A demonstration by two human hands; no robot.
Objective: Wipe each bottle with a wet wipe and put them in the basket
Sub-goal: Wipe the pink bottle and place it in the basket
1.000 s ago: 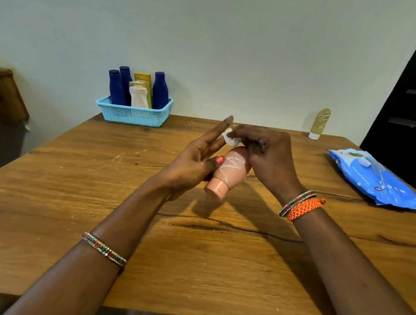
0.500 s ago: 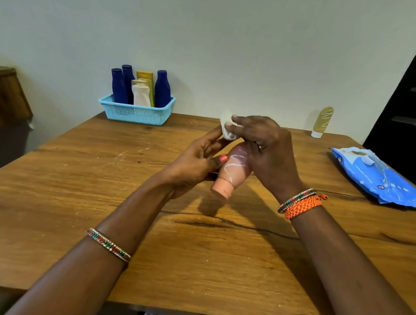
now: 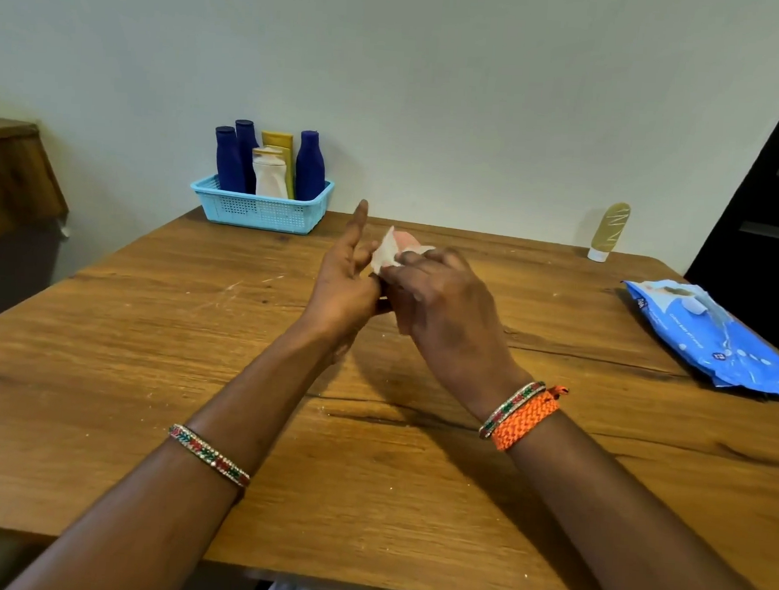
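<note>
Over the middle of the table my left hand [image 3: 343, 283] holds a pink bottle [image 3: 404, 238]; only its far end shows above my fingers. My right hand [image 3: 441, 307] presses a white wet wipe [image 3: 384, 254] against the bottle and covers most of it. The light blue basket [image 3: 265, 212] stands at the far left by the wall, holding three dark blue bottles [image 3: 310, 167], a white bottle [image 3: 271, 176] and a yellow tube [image 3: 282, 144]. A gold tube [image 3: 608, 230] stands alone at the far right.
A blue pack of wet wipes [image 3: 713, 337] lies at the right edge of the wooden table [image 3: 146, 371]. A wooden cabinet [image 3: 12, 171] is at the left, a dark doorway at the right.
The bottle has tipped up so its pink cap end no longer shows below my hands. My right hand slid down over it with the wipe, and my left fingers straightened upward.
</note>
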